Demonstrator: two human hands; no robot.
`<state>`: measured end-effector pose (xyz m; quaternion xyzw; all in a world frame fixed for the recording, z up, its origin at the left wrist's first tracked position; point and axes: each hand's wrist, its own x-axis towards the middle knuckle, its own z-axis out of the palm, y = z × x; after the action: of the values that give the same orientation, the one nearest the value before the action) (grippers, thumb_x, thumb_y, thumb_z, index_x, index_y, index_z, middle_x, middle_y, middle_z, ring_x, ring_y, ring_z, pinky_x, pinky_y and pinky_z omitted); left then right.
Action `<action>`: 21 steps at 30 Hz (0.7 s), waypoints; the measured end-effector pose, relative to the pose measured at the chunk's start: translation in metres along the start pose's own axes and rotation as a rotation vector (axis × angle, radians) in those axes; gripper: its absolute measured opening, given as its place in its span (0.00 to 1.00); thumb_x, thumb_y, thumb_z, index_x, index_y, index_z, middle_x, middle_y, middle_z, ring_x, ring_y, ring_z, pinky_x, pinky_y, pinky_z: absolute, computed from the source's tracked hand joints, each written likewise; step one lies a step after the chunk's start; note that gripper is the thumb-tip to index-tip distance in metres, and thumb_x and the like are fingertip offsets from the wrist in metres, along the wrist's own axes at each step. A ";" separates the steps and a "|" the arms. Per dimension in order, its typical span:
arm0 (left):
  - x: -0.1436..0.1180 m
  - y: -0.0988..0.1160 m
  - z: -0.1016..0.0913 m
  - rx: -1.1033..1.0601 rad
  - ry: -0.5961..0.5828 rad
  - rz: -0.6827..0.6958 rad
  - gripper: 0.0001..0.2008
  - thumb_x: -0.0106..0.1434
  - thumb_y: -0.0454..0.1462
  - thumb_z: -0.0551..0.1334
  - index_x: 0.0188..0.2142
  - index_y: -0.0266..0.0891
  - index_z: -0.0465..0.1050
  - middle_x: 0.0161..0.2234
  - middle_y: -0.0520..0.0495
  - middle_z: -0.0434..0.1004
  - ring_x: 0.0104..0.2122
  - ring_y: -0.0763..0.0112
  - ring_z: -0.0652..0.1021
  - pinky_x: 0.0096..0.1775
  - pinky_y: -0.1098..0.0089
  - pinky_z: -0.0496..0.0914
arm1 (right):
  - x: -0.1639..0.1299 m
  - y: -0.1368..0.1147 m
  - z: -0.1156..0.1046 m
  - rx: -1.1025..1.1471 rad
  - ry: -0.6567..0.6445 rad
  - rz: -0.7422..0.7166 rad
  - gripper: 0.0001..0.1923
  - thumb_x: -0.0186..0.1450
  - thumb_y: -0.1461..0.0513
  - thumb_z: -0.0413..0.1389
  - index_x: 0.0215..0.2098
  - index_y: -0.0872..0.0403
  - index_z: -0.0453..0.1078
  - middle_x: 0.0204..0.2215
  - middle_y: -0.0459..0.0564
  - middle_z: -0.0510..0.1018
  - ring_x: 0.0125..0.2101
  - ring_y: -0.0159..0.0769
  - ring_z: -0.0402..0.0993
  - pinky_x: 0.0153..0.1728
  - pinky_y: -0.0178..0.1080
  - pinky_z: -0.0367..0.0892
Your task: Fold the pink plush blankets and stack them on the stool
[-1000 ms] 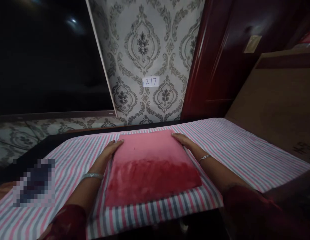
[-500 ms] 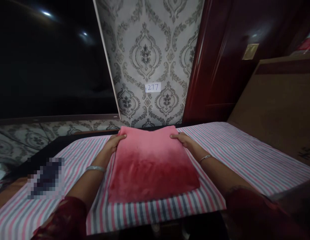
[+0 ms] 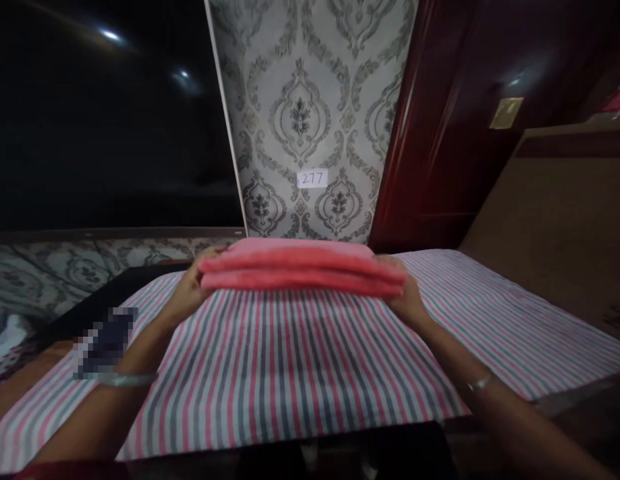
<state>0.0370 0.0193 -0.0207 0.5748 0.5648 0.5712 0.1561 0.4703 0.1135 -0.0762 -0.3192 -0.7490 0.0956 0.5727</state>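
Note:
A folded pink-red cloth (image 3: 300,268), perhaps a towel or garment, is held up at its two ends, with its layered folded edge facing me. My left hand (image 3: 196,277) is closed around the left end. At the right end, my right hand (image 3: 403,287) grips the other side, its fingers partly hidden and slightly blurred. Beneath lies a striped cloth (image 3: 290,367) in pink, grey and white, spread over the table. Whether the folded cloth touches the striped one at the back, I cannot tell.
A large dark TV screen (image 3: 105,127) fills the left. Patterned wallpaper (image 3: 310,87) with a paper label "277" (image 3: 313,178) is behind. On the right stand a dark red door (image 3: 440,133) and a cardboard box (image 3: 555,220). A blurred-out dark object (image 3: 107,343) lies at left.
The pink-red cloth was lying flat with a wide face showing. Now its front is lifted and folded so the layered edge faces me, and both hands have moved apart to its ends.

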 end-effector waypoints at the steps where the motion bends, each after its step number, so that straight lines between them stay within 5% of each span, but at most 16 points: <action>1: -0.023 -0.017 -0.002 0.034 -0.098 0.026 0.27 0.44 0.51 0.73 0.43 0.43 0.76 0.53 0.42 0.77 0.59 0.50 0.71 0.58 0.57 0.67 | -0.031 0.008 0.000 0.011 -0.116 -0.053 0.20 0.60 0.52 0.59 0.48 0.50 0.71 0.49 0.57 0.77 0.52 0.52 0.73 0.56 0.54 0.67; 4: -0.081 -0.058 -0.009 0.088 -0.266 -0.156 0.17 0.46 0.52 0.70 0.32 0.45 0.79 0.50 0.42 0.80 0.58 0.48 0.73 0.61 0.57 0.64 | -0.107 0.028 -0.009 0.030 -0.391 -0.040 0.12 0.65 0.56 0.53 0.44 0.47 0.74 0.47 0.54 0.80 0.51 0.47 0.75 0.53 0.52 0.70; 8: -0.107 -0.070 -0.011 0.146 -0.149 -0.364 0.16 0.49 0.50 0.66 0.34 0.45 0.79 0.44 0.43 0.83 0.51 0.51 0.77 0.58 0.58 0.67 | -0.127 0.028 -0.022 -0.110 -0.353 0.161 0.18 0.68 0.61 0.47 0.49 0.47 0.75 0.47 0.52 0.81 0.47 0.45 0.78 0.49 0.49 0.73; 11: -0.101 -0.056 0.004 0.353 -0.069 -0.144 0.21 0.60 0.50 0.58 0.47 0.42 0.77 0.52 0.41 0.79 0.55 0.53 0.76 0.60 0.57 0.65 | -0.103 0.006 -0.013 -0.226 -0.301 0.147 0.20 0.71 0.58 0.46 0.56 0.48 0.72 0.51 0.53 0.80 0.52 0.46 0.76 0.54 0.50 0.70; 15: -0.092 -0.033 0.039 0.601 -0.257 0.202 0.27 0.68 0.47 0.53 0.63 0.40 0.67 0.66 0.40 0.64 0.67 0.54 0.61 0.67 0.51 0.51 | -0.082 -0.031 0.025 -0.284 -0.486 -0.038 0.28 0.72 0.52 0.48 0.68 0.50 0.60 0.65 0.56 0.66 0.66 0.51 0.57 0.65 0.57 0.54; 18: -0.092 -0.035 0.061 0.784 -0.360 0.256 0.30 0.69 0.48 0.54 0.67 0.41 0.61 0.71 0.39 0.53 0.71 0.49 0.51 0.67 0.42 0.41 | -0.088 -0.045 0.052 -0.404 -0.703 -0.059 0.36 0.70 0.48 0.53 0.72 0.48 0.51 0.72 0.54 0.52 0.70 0.59 0.42 0.65 0.65 0.47; 21: -0.098 -0.058 0.070 0.853 -0.454 0.197 0.31 0.69 0.50 0.55 0.68 0.41 0.60 0.71 0.37 0.52 0.70 0.46 0.51 0.65 0.42 0.50 | -0.102 -0.043 0.067 -0.514 -0.823 -0.045 0.42 0.66 0.48 0.59 0.73 0.45 0.49 0.73 0.53 0.48 0.70 0.64 0.38 0.64 0.68 0.46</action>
<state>0.0969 -0.0113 -0.1364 0.7481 0.6430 0.1615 -0.0285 0.4077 0.0354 -0.1573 -0.3696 -0.9195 0.0133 0.1334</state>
